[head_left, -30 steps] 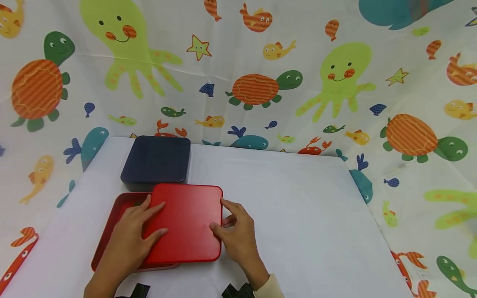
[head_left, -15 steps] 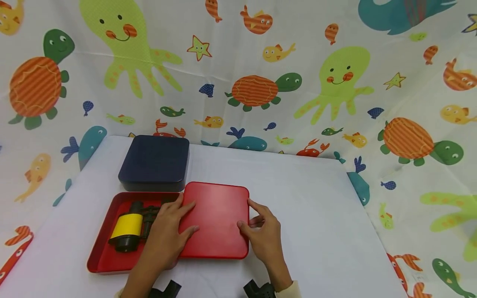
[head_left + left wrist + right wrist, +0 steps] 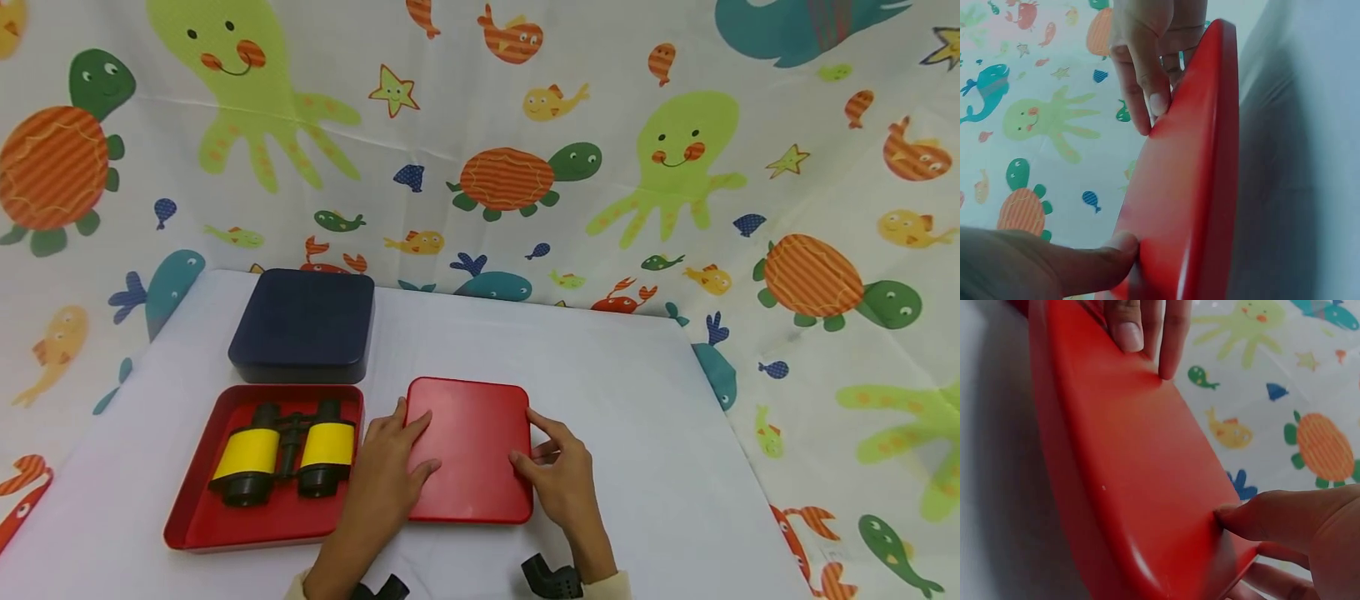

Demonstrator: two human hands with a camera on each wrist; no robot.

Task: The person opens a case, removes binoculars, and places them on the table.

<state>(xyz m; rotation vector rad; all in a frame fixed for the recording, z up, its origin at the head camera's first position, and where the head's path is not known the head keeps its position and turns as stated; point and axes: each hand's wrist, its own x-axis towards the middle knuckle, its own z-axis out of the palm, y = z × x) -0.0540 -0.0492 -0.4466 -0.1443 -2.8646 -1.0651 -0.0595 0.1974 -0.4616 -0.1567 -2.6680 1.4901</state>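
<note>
At the far left hangs a white cloth [image 3: 450, 117] printed with turtles, octopuses, whales and small fish, running along the back and down the right side too; in front of it, on the left of the white table [image 3: 660, 433], lies a shallow red metal tray [image 3: 247, 523] with rounded corners; inside it rest yellow-and-black binoculars [image 3: 251, 454], the two barrels side by side, narrow ends towards the cloth and wide ends towards the person; just behind the tray sits a navy blue box [image 3: 307, 321] with rounded corners; next comes the person's left hand [image 3: 386, 475], its forearm passing across the tray's near right corner from where I look; that hand holds the left edge of the red lid [image 3: 471, 454], thumb and index finger spread apart with their tips on the lid's top face, the lower fingers hidden from me; the lid lies flat side up, to the right of the tray and apart from it, above or on the white surface, and I cannot tell which; on its right edge the right hand [image 3: 561, 475] is clamped, thumb on the top face and the other fingers bent around the side and underneath; below the right hand a black wrist mount [image 3: 553, 578] and a cream sleeve [image 3: 609, 587] show, with a similar black piece and a bit of sleeve at the left wrist.
</note>
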